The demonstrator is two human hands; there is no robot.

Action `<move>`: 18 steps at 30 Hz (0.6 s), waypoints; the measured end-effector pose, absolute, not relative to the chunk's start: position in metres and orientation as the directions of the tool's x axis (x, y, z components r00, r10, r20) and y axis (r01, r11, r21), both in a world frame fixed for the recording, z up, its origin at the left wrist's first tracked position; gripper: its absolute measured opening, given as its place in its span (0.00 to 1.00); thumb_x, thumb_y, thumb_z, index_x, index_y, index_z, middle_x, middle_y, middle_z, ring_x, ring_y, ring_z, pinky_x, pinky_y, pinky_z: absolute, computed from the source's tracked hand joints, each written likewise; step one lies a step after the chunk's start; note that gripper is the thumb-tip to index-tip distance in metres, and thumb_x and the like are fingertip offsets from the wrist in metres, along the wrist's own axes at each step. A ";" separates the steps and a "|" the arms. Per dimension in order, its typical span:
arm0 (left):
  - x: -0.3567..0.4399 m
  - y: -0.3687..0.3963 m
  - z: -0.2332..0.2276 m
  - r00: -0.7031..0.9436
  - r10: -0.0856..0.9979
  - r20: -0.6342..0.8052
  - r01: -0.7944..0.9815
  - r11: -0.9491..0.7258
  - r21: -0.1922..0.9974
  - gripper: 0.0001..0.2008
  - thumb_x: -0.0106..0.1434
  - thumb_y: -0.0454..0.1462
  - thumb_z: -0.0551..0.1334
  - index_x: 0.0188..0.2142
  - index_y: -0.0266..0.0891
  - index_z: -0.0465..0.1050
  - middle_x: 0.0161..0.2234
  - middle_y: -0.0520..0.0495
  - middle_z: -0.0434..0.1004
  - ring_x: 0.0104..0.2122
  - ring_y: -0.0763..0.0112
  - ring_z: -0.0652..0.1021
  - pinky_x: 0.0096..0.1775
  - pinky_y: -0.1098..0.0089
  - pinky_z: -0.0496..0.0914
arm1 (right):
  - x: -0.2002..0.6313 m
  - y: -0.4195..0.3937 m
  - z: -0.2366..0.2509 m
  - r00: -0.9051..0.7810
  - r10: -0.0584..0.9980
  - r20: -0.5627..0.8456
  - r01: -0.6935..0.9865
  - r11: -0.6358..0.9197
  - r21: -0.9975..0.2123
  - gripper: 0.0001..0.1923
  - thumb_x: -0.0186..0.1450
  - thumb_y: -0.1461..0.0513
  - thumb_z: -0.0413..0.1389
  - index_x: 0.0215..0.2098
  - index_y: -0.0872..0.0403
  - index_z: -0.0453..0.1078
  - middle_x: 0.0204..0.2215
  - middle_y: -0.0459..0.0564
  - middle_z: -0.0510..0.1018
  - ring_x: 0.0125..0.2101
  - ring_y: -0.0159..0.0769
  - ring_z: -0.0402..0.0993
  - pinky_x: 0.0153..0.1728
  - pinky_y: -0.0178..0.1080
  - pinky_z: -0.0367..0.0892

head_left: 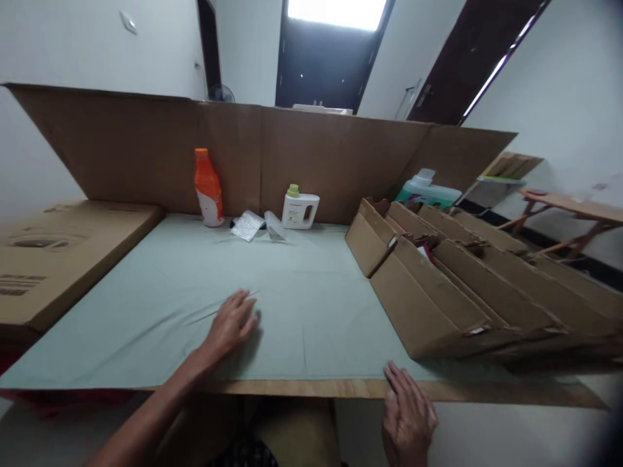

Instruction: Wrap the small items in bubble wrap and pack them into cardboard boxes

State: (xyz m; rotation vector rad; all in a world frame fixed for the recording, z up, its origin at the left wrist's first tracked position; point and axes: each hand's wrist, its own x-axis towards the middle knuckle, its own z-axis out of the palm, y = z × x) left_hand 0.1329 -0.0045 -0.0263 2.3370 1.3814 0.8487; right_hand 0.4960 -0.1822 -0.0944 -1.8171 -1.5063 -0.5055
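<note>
In the head view, a folded cardboard screen (335, 155) stands along the far side of the worktop (316, 388), closing off its back. A flat printed carton (73, 240) takes up the left end, and open cardboard bins (428, 298) crowd the right end in two rows. Beyond them stands a wooden trestle table (579, 204).

Three bottles can be counted: one orange bottle (208, 185) and one white handled jug (292, 213) before the screen, and one bottle of teal liquid (433, 192) behind the bins. Between the first two lie one bubble-wrap pouch (248, 226) and one clear plastic piece (276, 227). The bins overlap too much for a sure count.

One pale green cloth (316, 298) covers most of the worktop, creased beside the left grip (231, 324). That grip is open, fingers loosely bent, over the cloth's near middle; whether it touches cannot be told. The right grip (407, 412) is also open, fingers together, its fingertips at the cloth's near edge, close to the bins.
</note>
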 end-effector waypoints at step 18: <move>0.127 -0.002 -0.061 0.439 0.824 0.359 0.781 -0.547 0.302 0.21 0.68 0.43 0.55 0.55 0.38 0.73 0.61 0.36 0.71 0.62 0.49 0.70 0.60 0.45 0.66 | 0.609 -0.062 0.170 0.376 0.863 0.339 0.850 -0.176 -0.496 0.06 0.57 0.63 0.62 0.27 0.57 0.81 0.23 0.48 0.83 0.23 0.34 0.76 0.27 0.37 0.65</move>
